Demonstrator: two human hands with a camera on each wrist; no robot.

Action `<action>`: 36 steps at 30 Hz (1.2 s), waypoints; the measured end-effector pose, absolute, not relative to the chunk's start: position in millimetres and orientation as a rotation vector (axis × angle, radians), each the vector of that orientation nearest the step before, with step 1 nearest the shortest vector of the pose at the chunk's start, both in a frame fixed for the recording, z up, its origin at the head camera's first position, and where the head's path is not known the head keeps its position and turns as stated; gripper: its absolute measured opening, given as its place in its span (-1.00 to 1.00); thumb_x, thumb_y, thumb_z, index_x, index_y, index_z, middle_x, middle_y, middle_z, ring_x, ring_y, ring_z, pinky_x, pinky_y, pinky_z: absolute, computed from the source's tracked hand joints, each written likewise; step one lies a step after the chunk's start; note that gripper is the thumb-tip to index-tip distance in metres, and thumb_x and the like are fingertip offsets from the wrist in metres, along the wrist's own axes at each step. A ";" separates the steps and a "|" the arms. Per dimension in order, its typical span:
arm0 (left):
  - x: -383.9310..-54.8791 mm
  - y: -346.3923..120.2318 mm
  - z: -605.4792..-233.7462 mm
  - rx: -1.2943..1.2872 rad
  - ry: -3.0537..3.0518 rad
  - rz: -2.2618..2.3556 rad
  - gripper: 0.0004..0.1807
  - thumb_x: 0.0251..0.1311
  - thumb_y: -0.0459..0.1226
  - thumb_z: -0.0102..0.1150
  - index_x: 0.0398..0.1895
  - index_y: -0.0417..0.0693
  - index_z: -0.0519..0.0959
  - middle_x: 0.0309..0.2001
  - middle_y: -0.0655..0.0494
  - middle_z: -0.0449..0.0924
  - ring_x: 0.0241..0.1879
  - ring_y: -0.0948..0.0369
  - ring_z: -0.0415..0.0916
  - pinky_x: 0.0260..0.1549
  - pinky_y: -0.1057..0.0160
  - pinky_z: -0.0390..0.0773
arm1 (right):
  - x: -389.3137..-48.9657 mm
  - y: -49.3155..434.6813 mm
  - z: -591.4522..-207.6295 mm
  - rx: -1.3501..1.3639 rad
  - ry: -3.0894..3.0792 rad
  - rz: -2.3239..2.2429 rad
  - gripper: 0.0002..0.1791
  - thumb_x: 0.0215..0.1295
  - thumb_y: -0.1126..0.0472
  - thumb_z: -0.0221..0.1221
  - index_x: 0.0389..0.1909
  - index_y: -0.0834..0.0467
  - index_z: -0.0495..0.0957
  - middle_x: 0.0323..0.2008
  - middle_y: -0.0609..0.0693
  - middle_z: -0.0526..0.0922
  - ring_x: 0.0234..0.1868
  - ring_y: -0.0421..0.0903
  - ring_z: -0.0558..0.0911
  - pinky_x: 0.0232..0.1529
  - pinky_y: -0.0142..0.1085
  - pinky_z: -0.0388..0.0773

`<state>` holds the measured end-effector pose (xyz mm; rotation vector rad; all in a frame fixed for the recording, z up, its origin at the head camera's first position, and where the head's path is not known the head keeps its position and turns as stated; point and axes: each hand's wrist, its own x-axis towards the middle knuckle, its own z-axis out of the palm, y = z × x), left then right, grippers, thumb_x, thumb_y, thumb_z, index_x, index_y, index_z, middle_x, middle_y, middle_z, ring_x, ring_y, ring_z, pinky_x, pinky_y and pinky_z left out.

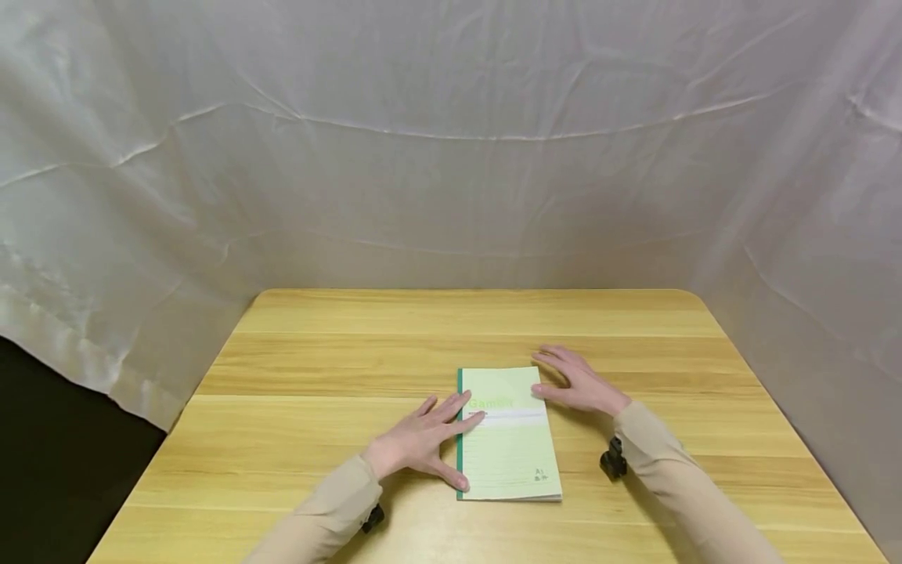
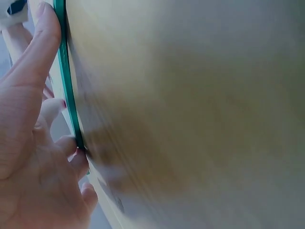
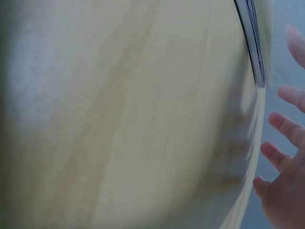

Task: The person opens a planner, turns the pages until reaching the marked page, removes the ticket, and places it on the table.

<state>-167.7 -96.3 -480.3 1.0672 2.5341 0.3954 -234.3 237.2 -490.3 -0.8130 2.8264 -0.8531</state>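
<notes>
A pale green notebook (image 1: 503, 454) with a dark green spine and a white band across its cover lies flat on the wooden table. My left hand (image 1: 426, 435) rests spread over the spine side, its thumb and fingertips on the cover's left edge. In the left wrist view, the green spine (image 2: 68, 86) runs right beside the thumb and fingers. At the upper right corner, my right hand (image 1: 578, 384) hovers with fingers extended, the thumb tip overlapping the cover's edge. From the right wrist, the notebook's page edges (image 3: 252, 43) show apart from the spread fingers.
The table (image 1: 296, 376) has light wood grain and rounded far corners. Grey-white cloth (image 1: 479, 196) hangs behind it and along both sides. A dark area (image 1: 63, 462) lies past the table's left edge. Small black devices (image 1: 613, 460) sit at both wrists.
</notes>
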 end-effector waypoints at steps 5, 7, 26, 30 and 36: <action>-163.9 -89.9 -480.8 1.057 2.541 0.370 0.18 -0.02 0.25 0.41 0.62 0.16 0.02 0.66 -0.09 -0.29 0.65 -0.03 -0.25 0.61 -0.19 -0.19 | -238.4 235.0 -491.8 -0.782 2.838 -0.850 -0.36 0.41 -0.08 0.19 0.36 0.21 0.44 0.44 0.33 0.32 0.46 0.39 0.23 0.43 0.41 0.11; -162.9 -88.5 -481.2 1.057 2.546 0.363 0.18 -0.02 0.25 0.41 0.62 0.16 0.02 0.66 -0.09 -0.29 0.65 -0.03 -0.25 0.61 -0.18 -0.19 | -239.9 234.2 -492.7 -0.769 2.841 -0.861 -0.41 0.41 -0.08 0.19 0.30 0.20 0.50 0.40 0.32 0.36 0.44 0.38 0.25 0.42 0.40 0.13; -161.9 -87.9 -482.7 1.052 2.554 0.412 0.18 0.00 0.26 0.39 0.63 0.17 -0.01 0.66 -0.07 -0.33 0.65 -0.04 -0.29 0.60 -0.20 -0.23 | -245.5 232.1 -488.1 -0.634 2.758 -1.182 -0.70 0.45 0.09 0.16 -0.03 0.22 0.63 0.16 0.33 0.54 0.25 0.33 0.45 0.32 0.36 0.31; -162.2 -88.5 -483.5 1.036 2.570 0.472 0.18 0.01 0.27 0.38 0.63 0.18 -0.02 0.66 -0.06 -0.34 0.65 -0.05 -0.31 0.59 -0.24 -0.23 | -245.2 229.7 -482.9 -0.454 2.594 -1.383 -0.57 0.52 0.04 0.07 0.11 0.33 0.55 0.18 0.34 0.55 0.28 0.31 0.47 0.39 0.27 0.32; -162.7 -88.7 -483.2 0.971 2.578 0.686 0.16 0.06 0.22 0.38 0.64 0.18 -0.05 0.65 -0.10 -0.33 0.64 -0.11 -0.33 0.56 -0.31 -0.26 | -235.5 221.5 -470.1 -0.230 2.231 -1.724 -0.28 0.57 -0.13 -0.05 0.40 0.41 0.29 0.46 0.37 0.29 0.53 0.29 0.20 0.59 0.19 0.00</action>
